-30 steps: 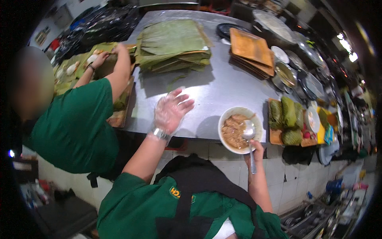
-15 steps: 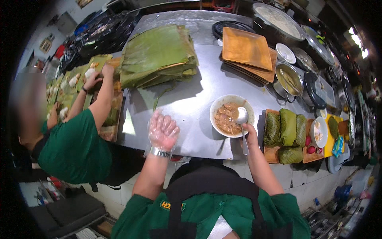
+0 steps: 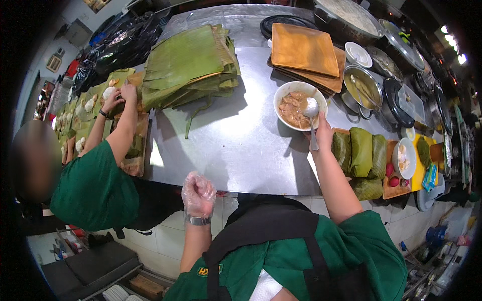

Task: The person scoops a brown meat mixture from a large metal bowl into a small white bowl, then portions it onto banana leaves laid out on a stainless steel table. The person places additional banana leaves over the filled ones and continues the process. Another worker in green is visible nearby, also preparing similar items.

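My right hand (image 3: 323, 134) grips the near right side of a white bowl (image 3: 277, 114). Chunks of meat in brown sauce (image 3: 292, 104) fill the bowl, and a metal spoon (image 3: 312, 108) leans in it with its handle over the near rim. Part of my right fingers is hidden behind the bowl. My left hand (image 3: 199, 193), in a clear plastic glove, is by the table's near edge with its fingers curled in and nothing visible in them. Beyond it on the steel table (image 3: 226, 150) lies a stack of cut banana leaves (image 3: 186, 65).
Wooden square plates (image 3: 305, 47) are stacked behind the bowl, beside a metal pot (image 3: 362, 90) of liquid with a ladle. Leaf-wrapped parcels (image 3: 360, 150) and a bowl of eggs (image 3: 403, 158) stand at right. To the left, a co-worker (image 3: 95, 185) reaches over leaves topped with rice.
My right hand has moved the bowl away from me and slightly right, close to the wooden plates. My left hand has drawn back to the table's near edge, its fingers curling in.
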`<control>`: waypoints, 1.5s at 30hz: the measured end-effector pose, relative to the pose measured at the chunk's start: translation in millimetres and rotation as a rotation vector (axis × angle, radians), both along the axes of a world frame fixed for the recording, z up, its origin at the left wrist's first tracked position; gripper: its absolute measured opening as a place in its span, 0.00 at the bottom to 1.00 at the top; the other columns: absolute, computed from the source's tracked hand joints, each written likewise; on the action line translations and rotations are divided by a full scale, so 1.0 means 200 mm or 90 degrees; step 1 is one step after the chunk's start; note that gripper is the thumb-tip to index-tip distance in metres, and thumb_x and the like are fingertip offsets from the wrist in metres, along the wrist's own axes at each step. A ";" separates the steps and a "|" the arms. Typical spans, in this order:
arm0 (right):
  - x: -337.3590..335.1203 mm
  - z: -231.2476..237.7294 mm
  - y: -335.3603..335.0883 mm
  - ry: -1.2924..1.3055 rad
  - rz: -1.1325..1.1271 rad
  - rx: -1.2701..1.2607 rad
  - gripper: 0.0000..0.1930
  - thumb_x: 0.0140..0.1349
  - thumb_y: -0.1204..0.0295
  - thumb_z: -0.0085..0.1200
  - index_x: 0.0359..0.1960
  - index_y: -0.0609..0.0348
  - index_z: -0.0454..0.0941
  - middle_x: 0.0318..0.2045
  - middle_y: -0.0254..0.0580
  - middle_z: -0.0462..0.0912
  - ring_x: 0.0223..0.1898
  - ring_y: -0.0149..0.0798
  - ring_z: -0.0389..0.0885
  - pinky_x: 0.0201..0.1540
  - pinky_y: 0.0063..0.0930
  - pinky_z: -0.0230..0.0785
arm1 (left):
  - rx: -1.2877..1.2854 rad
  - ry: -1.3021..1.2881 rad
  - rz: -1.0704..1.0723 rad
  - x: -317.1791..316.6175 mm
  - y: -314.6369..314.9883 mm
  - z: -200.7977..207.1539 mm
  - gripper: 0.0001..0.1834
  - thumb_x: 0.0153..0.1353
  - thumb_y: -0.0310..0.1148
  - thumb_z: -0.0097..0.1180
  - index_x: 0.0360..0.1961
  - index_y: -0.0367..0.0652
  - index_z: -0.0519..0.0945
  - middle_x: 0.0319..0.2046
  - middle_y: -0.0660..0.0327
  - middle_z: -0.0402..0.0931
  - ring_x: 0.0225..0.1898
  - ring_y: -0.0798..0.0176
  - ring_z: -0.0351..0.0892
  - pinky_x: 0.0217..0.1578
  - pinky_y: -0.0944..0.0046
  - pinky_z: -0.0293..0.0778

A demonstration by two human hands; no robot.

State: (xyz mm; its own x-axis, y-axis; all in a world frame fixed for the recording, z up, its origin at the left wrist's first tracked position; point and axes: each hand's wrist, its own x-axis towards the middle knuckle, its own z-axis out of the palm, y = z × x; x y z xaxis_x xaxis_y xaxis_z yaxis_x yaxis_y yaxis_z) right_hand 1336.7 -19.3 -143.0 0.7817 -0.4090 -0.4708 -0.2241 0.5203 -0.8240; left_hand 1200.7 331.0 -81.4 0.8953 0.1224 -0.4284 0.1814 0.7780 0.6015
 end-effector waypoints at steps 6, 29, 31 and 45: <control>-0.14 0.08 0.03 -0.012 0.017 -0.059 0.35 0.67 0.58 0.48 0.69 0.61 0.47 0.68 0.48 0.55 0.67 0.44 0.56 0.67 0.35 0.49 | 0.317 0.085 -0.022 -0.02 0.06 -0.15 0.07 0.62 0.36 0.52 0.32 0.43 0.74 0.23 0.66 0.67 0.22 0.70 0.67 0.21 0.71 0.67; 1.12 0.50 1.03 0.052 0.446 -0.317 0.14 0.53 0.65 0.62 0.32 0.62 0.76 0.23 0.40 0.77 0.22 0.36 0.75 0.20 0.30 0.68 | 1.148 -0.082 0.111 0.34 0.52 -0.41 0.38 0.50 0.40 0.63 0.61 0.39 0.64 0.64 0.44 0.53 0.65 0.39 0.52 0.64 0.43 0.52; 1.11 0.49 1.07 0.022 0.411 -0.354 0.11 0.52 0.68 0.63 0.24 0.58 0.73 0.16 0.35 0.72 0.13 0.29 0.67 0.14 0.24 0.60 | 1.118 -0.089 0.102 0.33 0.54 -0.40 0.36 0.50 0.37 0.62 0.60 0.39 0.64 0.63 0.44 0.53 0.64 0.40 0.54 0.63 0.46 0.54; 1.04 0.44 1.17 0.067 0.329 -0.155 0.05 0.53 0.78 0.57 0.30 0.66 0.74 0.19 0.43 0.76 0.17 0.33 0.72 0.14 0.23 0.63 | 1.031 -0.126 0.026 0.35 0.57 -0.43 0.32 0.52 0.28 0.58 0.60 0.42 0.65 0.63 0.50 0.54 0.63 0.46 0.59 0.60 0.52 0.64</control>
